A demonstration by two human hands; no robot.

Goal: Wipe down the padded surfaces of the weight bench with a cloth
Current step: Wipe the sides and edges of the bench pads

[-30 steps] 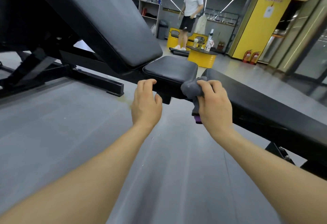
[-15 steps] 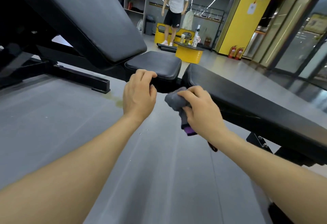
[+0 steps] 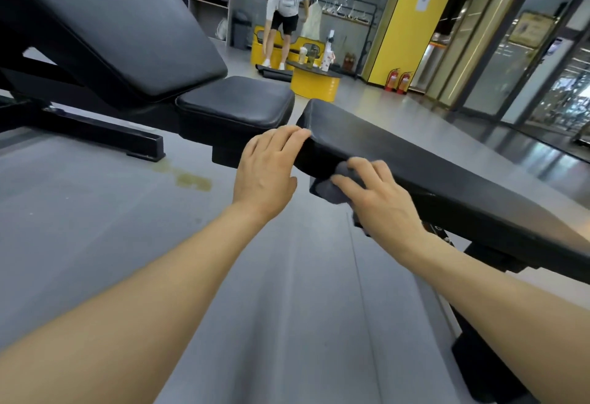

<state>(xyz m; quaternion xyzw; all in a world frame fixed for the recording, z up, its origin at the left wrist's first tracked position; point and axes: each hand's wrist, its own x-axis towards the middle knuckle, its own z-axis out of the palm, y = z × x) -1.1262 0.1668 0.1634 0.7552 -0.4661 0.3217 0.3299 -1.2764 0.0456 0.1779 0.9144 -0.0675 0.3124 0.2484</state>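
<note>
A long flat black bench pad [image 3: 424,173] runs from the centre to the right edge. My left hand [image 3: 268,167] rests on the pad's near end, its fingertips over the corner. My right hand [image 3: 380,202] holds a grey cloth [image 3: 329,188] and presses it against the pad's side edge just behind that corner; a bit of cloth sticks out below my wrist. To the left stands a second bench with a small black seat pad [image 3: 236,100] and a raised black backrest [image 3: 111,20].
The second bench's black steel base [image 3: 105,138] lies on the grey floor at left, near a yellowish stain [image 3: 191,180]. Further back, a person [image 3: 285,14] bends over beside a round yellow table [image 3: 314,82] holding bottles. A yellow pillar [image 3: 405,20] and glass walls stand at right.
Both hands have moved from the small seat pad's front to the flat pad's end. The cloth, held free in the air before, now presses on the flat pad's side.
</note>
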